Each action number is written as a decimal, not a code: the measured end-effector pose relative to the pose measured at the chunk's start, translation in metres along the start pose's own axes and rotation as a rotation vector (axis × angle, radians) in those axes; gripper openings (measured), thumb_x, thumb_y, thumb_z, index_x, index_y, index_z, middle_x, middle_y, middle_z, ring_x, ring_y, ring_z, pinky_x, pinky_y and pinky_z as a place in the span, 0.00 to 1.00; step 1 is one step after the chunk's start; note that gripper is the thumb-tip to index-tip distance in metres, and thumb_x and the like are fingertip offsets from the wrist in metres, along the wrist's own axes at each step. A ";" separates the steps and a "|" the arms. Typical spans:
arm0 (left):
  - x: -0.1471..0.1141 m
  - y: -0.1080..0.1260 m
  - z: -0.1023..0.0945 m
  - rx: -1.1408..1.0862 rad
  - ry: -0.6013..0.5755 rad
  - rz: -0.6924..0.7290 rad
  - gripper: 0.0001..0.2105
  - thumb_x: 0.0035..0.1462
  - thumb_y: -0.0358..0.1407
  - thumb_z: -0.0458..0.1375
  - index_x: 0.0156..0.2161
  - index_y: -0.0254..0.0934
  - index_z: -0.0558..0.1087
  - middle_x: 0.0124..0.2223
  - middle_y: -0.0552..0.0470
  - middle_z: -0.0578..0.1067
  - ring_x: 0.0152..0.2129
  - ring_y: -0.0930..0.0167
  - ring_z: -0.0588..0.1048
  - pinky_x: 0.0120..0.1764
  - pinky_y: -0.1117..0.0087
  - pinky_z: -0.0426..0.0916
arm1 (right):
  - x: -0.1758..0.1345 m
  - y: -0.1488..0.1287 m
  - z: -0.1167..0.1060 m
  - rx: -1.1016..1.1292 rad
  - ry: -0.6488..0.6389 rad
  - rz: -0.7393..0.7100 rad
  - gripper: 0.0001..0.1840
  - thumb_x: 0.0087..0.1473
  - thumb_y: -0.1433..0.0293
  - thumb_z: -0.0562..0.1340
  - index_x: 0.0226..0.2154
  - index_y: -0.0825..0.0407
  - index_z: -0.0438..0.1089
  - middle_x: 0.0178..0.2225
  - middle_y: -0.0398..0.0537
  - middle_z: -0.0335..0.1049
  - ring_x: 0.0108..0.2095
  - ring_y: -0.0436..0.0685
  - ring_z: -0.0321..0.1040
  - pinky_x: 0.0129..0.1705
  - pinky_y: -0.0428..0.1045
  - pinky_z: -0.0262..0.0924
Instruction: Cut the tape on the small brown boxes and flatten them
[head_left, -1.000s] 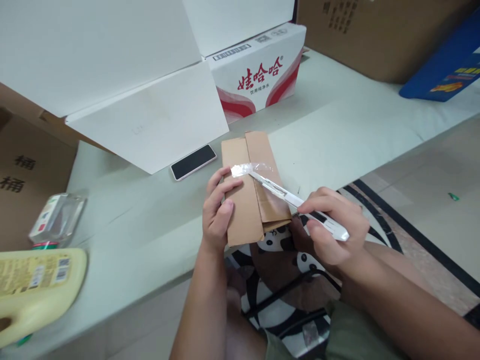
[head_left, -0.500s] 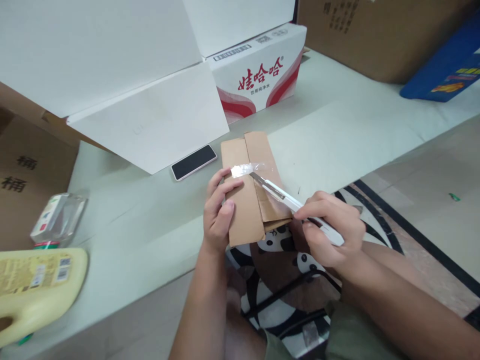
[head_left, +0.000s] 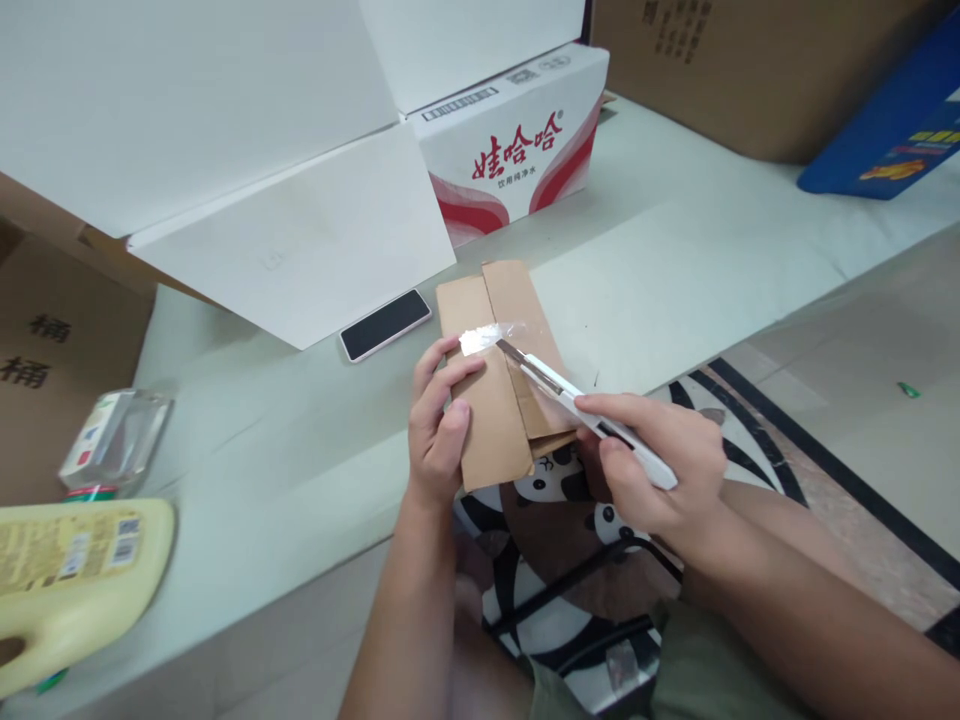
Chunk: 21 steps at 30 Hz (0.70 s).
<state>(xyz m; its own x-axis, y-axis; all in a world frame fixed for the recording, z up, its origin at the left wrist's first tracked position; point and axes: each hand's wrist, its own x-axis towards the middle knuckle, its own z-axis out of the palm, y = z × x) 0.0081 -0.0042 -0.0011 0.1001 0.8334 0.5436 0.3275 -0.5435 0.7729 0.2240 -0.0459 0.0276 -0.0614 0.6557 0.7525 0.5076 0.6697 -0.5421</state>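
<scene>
1. Far L: a brown carton (head_left: 64, 345) w/ black characters is seen; near it a clear bottle (head_left: 124, 440) and, closer to the camera, a pale-yellow bottle (head_left: 82, 590) are placed.
2. L of ctr: a white box (head_left: 292, 235) is stood on the table (head_left: 262, 450); a phone (head_left: 385, 325), dark side up, is laid just beside its lower edge.
3. Ctr: the small cardboard box (head_left: 487, 430) is gripped at its L side by the L hand (head_left: 436, 440), at the table's near edge, partly overhanging; thumb & two fingers are pressed on its top, fingers slightly parted, rest hidden.
4. Clear tape (head_left: 480, 339) is stuck across the box's flap seam.
5. Behind, a white-&-red carton (head_left: 517, 155) is set.
6. R of ctr: a white utility knife (head_left: 551, 382) is pinched btwn thumb & index of the R hand (head_left: 660, 460), other fingers mostly hidden; its blade is pointed at the tape by the seam, contact unclear.
7. Far R: a large brown carton (head_left: 735, 80) & a blue container (head_left: 877, 140) are partly seen.
</scene>
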 end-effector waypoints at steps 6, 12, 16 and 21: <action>0.000 0.000 0.001 0.033 -0.010 0.018 0.17 0.66 0.45 0.50 0.53 0.44 0.75 0.63 0.45 0.68 0.63 0.56 0.64 0.65 0.49 0.60 | 0.003 0.001 0.003 -0.081 -0.009 0.024 0.17 0.54 0.77 0.58 0.44 0.49 0.75 0.29 0.44 0.81 0.23 0.53 0.75 0.24 0.47 0.69; 0.001 0.001 0.001 0.048 -0.073 0.071 0.20 0.66 0.49 0.49 0.55 0.45 0.73 0.64 0.44 0.67 0.64 0.54 0.63 0.65 0.47 0.57 | 0.011 -0.003 0.003 -0.107 -0.036 0.053 0.14 0.55 0.74 0.57 0.42 0.51 0.74 0.24 0.41 0.77 0.18 0.50 0.70 0.20 0.46 0.63; 0.000 0.006 0.007 0.025 -0.070 0.087 0.18 0.66 0.46 0.50 0.54 0.45 0.73 0.64 0.45 0.66 0.63 0.56 0.64 0.66 0.50 0.57 | 0.016 -0.007 -0.001 -0.187 -0.037 0.042 0.11 0.53 0.74 0.57 0.38 0.54 0.74 0.21 0.42 0.74 0.15 0.49 0.65 0.18 0.46 0.58; -0.008 0.016 0.028 0.166 0.056 0.116 0.17 0.67 0.44 0.48 0.52 0.41 0.74 0.59 0.42 0.69 0.58 0.57 0.68 0.61 0.50 0.61 | 0.018 -0.012 0.000 -0.231 -0.049 0.004 0.12 0.51 0.75 0.58 0.38 0.52 0.74 0.23 0.42 0.76 0.16 0.49 0.65 0.20 0.46 0.59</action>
<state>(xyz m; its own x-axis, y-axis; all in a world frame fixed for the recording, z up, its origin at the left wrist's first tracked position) 0.0391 -0.0160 -0.0025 0.0951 0.7565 0.6471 0.4680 -0.6077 0.6417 0.2168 -0.0423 0.0478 -0.0974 0.6779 0.7287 0.6908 0.5731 -0.4408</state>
